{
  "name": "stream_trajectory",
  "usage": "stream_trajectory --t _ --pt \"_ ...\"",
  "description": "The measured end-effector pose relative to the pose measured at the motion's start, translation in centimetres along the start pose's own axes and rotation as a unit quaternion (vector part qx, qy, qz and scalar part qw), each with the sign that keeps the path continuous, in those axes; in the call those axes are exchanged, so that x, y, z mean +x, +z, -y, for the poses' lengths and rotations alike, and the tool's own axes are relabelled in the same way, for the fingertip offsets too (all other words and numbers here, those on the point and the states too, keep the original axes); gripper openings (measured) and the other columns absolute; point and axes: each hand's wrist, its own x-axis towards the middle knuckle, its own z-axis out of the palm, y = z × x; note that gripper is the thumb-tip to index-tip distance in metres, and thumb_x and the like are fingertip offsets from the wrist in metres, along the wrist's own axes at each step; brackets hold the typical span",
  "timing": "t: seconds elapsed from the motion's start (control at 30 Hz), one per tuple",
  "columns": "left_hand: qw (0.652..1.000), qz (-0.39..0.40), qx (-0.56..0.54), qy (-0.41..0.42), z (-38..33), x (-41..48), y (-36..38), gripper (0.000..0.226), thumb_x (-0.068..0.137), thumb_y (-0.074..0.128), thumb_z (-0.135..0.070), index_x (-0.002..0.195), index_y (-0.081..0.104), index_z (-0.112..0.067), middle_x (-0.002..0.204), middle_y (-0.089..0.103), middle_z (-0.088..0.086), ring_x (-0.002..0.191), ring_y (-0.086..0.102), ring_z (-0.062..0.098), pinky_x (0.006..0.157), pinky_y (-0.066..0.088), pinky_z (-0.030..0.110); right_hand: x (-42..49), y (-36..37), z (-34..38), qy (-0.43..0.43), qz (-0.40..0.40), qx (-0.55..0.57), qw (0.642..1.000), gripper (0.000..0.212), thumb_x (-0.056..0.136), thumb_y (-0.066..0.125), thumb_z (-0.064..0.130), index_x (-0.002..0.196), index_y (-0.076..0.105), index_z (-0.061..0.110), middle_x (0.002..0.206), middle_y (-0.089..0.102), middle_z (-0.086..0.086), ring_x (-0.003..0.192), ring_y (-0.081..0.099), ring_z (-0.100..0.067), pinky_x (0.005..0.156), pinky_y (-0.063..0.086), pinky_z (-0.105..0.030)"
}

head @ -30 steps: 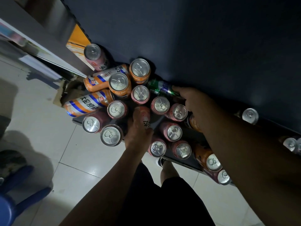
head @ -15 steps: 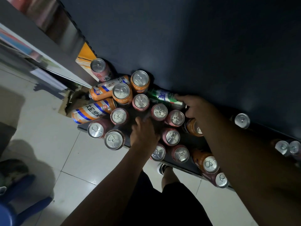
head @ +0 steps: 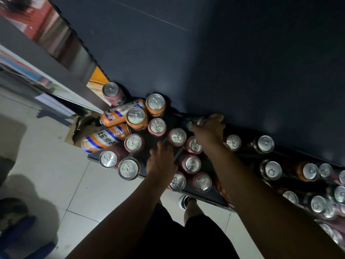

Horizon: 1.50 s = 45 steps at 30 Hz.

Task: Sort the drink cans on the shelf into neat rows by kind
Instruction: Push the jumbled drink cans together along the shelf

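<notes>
1. Looking nearest, my left hand [head: 162, 161] sits among upright pink cans [head: 190, 163] on the shelf [head: 249, 154]; its grip I cannot tell.
2. Farther back, my right hand [head: 209, 128] wraps what seems the green can [head: 194, 122] by the wall.
3. Kinds are mixed, orange cans [head: 104, 137] toppled.
4. The lying pink can under my left hand has gone.

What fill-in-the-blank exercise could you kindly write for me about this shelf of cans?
1. The two striped orange cans on the left lie on their ____.
2. The right hand grips a dark ____ lying against the back wall.
3. The floor is laid with pale ____.
Missing words: sides; can; tiles.
</notes>
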Motion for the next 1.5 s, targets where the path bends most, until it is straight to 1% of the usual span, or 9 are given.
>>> stream_trajectory --t 0.13,0.3,0.63,0.77,0.97,1.17,1.3,1.4,1.5 --pt "1.000 -0.007 0.014 0.014 0.2 0.0 0.0 0.062 0.089 0.071 -0.029 0.141 0.039 -0.015 0.135 0.036 0.007 0.117 0.046 0.031 0.081 0.048 0.035 -2.0 0.3 -1.0 -0.161 -0.004 -0.099 0.982 0.059 0.082 0.082 0.013 0.132 0.050 0.020 0.136 0.043 -0.013 0.120 0.051 -0.034 0.091 0.046 -0.038" --pt "0.998 -0.005 0.028 0.048 0.5 0.1 -0.1 0.065 0.092 0.069 -0.028 0.146 0.035 -0.014 0.139 0.035 0.008 0.122 0.046 0.032 0.086 0.050 0.037 -2.0 0.5 -1.2 -0.231 -0.001 -0.179 0.956 0.057 0.097 0.066 0.017 0.148 0.045 0.027 0.154 0.036 -0.010 0.139 0.042 -0.031 0.100 0.048 -0.043" --pt "0.993 0.002 0.045 0.106 1.4 -0.3 -1.3 0.067 0.096 0.064 -0.038 0.151 0.032 -0.018 0.145 0.040 0.009 0.128 0.049 0.033 0.093 0.050 0.043 -4.0 -1.6 -1.0 -0.210 0.001 -0.278 0.937 0.061 0.096 0.059 0.020 0.152 0.034 0.023 0.163 0.024 -0.010 0.141 0.038 -0.034 0.096 0.048 -0.046" --pt "0.985 -0.053 0.089 0.141 1.3 -1.6 -3.2 0.059 0.098 0.058 -0.043 0.147 0.037 -0.019 0.147 0.041 0.008 0.128 0.049 0.033 0.095 0.051 0.043 -6.2 -3.0 -1.1 -0.195 0.007 -0.304 0.932 0.062 0.097 0.055 0.024 0.154 0.029 0.023 0.164 0.022 -0.007 0.143 0.033 -0.032 0.096 0.047 -0.045" --pt "0.967 -0.136 0.142 0.163 2.2 -4.3 -6.2 0.062 0.099 0.055 -0.039 0.153 0.031 -0.021 0.160 0.029 0.007 0.147 0.028 0.038 0.111 0.039 0.049 -10.0 -3.4 -1.3 -0.209 -0.010 -0.346 0.915 0.058 0.100 0.050 0.035 0.154 0.032 0.022 0.160 0.030 -0.005 0.137 0.039 -0.030 0.103 0.042 -0.045" --pt "0.954 -0.195 0.185 0.130 3.6 -7.4 -6.5 0.065 0.097 0.058 -0.038 0.154 0.032 -0.021 0.164 0.025 0.010 0.148 0.025 0.046 0.114 0.029 0.061 -13.6 -3.2 -2.0 -0.246 -0.011 -0.344 0.906 0.058 0.098 0.050 0.037 0.152 0.035 0.022 0.159 0.033 -0.003 0.137 0.040 -0.032 0.103 0.044 -0.048" --pt "0.955 -0.219 0.178 0.093 5.0 -10.2 -5.7 0.060 0.087 0.073 -0.033 0.141 0.051 -0.017 0.151 0.046 0.014 0.137 0.043 0.050 0.104 0.042 0.064 -16.0 -3.2 -2.6 -0.270 0.009 -0.352 0.896 0.057 0.098 0.050 0.038 0.151 0.035 0.024 0.163 0.027 -0.006 0.142 0.034 -0.034 0.110 0.036 -0.048" --pt "0.958 -0.221 0.178 0.048 6.3 -12.7 -4.8 0.057 0.095 0.060 -0.042 0.146 0.045 -0.021 0.156 0.038 0.009 0.143 0.035 0.044 0.108 0.037 0.059 -17.8 -3.3 -3.1 -0.281 0.043 -0.359 0.889 0.062 0.101 0.046 0.040 0.157 0.024 0.024 0.169 0.015 -0.006 0.150 0.023 -0.037 0.117 0.029 -0.050" --pt "0.956 -0.228 0.182 0.020 7.9 -14.8 -3.9 0.057 0.099 0.053 -0.044 0.150 0.041 -0.022 0.160 0.033 0.007 0.146 0.030 0.042 0.111 0.033 0.056 -19.5 -3.3 -3.8 -0.304 0.053 -0.352 0.884 0.062 0.102 0.046 0.041 0.157 0.024 0.023 0.168 0.017 -0.006 0.148 0.027 -0.038 0.116 0.032 -0.050"
